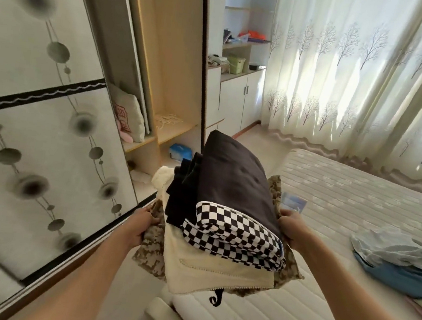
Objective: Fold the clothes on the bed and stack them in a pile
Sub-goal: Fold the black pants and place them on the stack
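A pile of folded clothes (227, 214) is lifted off the bed (344, 201) and held between both hands. From the top it shows a dark grey garment (236, 181), a black-and-white checked piece (232, 238), a cream fleece jacket (205, 267) and a camouflage garment (150, 253) underneath. My left hand (142, 224) grips the pile's left edge at the camouflage cloth. My right hand (292, 228) grips its right edge. Loose light blue and blue clothes (393, 259) lie unfolded on the mattress at the right.
An open wardrobe (166, 81) with wooden shelves stands straight ahead, its patterned sliding door (39, 114) at the left. A blue packet (180, 152) lies on a low shelf. White cabinets (237, 102) and curtains (359, 71) fill the back.
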